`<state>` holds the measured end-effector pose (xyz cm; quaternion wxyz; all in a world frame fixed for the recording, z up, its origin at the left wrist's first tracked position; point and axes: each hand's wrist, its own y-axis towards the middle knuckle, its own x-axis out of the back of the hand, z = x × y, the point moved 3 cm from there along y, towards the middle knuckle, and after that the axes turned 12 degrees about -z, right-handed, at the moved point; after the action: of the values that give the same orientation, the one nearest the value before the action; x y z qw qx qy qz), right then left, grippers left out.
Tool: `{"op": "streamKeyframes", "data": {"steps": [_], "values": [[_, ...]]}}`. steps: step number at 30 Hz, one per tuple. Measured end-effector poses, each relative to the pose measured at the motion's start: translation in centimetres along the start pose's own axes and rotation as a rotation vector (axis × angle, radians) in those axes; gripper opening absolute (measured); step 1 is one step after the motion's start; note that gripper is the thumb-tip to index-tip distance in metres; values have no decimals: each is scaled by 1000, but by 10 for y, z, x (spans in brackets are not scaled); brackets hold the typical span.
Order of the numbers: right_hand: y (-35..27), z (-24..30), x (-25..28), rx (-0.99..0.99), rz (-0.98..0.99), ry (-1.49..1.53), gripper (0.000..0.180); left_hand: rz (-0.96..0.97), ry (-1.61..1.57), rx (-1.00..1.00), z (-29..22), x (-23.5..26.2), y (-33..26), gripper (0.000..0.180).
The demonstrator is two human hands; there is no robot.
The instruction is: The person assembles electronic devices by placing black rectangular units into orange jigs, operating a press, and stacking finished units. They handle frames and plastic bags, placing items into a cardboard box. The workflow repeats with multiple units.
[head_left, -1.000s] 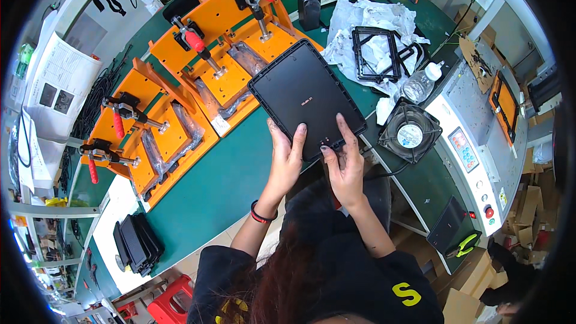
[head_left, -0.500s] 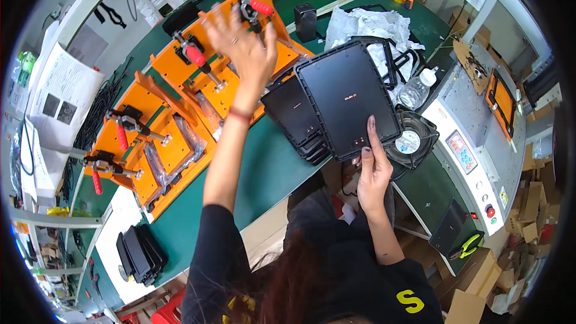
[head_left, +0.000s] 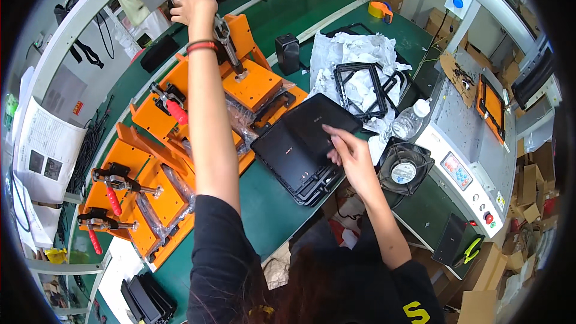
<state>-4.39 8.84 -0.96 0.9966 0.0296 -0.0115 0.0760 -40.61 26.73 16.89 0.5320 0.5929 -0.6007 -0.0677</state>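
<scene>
black panel (head_left: 309, 117): under right hand (head_left: 353, 155), grip unclear | left hand (head_left: 195, 7): well apart, curled near clamp (head_left: 228, 48), hold unclear

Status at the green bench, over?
Left hand near far clamp, grip unclear. Right hand over black panels, contact unclear. Left forearm hiding part of orange fixtures.

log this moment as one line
left hand: near clamp, grip unclear | right hand: at black panels, grip unclear | orange stand: on green table

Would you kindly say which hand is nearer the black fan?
Right. The right hand is just left of the fan; the left hand is far to its upper left.
</scene>
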Motion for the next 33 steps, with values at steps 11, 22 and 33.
{"op": "streamKeyframes", "data": {"steps": [11, 22, 33], "values": [[9, 11, 4, 64, -123, -22, 29, -568, -514, -550, -7, 131, -124, 24], [-9, 8, 10, 88, -146, 32, 30, 243, -201, -924, 87, 75, -271, 25], [-18, 0, 15, 83, -154, 50, 30, 399, -259, -1040, 104, 73, -270, 41]]}}
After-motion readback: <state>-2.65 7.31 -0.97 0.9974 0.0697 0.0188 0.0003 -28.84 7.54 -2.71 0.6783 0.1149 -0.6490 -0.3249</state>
